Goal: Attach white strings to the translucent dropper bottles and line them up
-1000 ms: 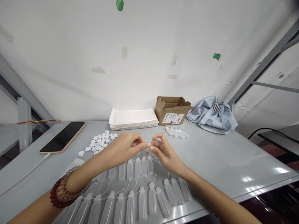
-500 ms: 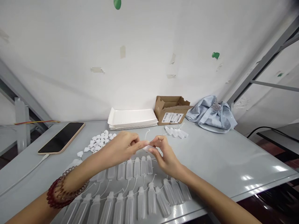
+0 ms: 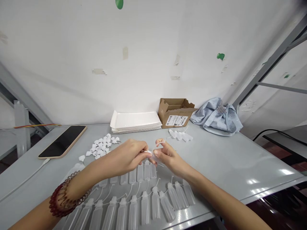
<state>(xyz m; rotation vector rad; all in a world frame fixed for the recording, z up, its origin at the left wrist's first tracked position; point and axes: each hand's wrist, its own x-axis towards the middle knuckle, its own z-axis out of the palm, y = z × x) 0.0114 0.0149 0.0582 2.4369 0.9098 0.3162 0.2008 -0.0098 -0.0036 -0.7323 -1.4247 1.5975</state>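
My left hand (image 3: 134, 155) and my right hand (image 3: 169, 157) meet over the middle of the table. Between them is a small translucent plastic bottle (image 3: 155, 157), mostly hidden by the fingers; my right hand grips its body. The thumb and finger of my left hand pinch a small white piece (image 3: 148, 152) at its end. A thin pale strip shows at my right fingertips. Below the hands, rows of translucent squeeze bottles (image 3: 133, 212) lie on the table, with thin strips at their necks. Near my left forearm lies a pile of small white caps (image 3: 102, 145).
On the grey table (image 3: 216, 166) a phone (image 3: 62, 142) with a cable lies at the left. A stack of white trays (image 3: 136, 123), a cardboard box (image 3: 176, 113) and a light blue cloth (image 3: 217, 118) stand along the wall. Several small bottles (image 3: 180, 135) lie before the box.
My left fingertips have moved down and closed around the white piece, where a finger was stretched out before. My right hand has tilted the bottle and shifted slightly.
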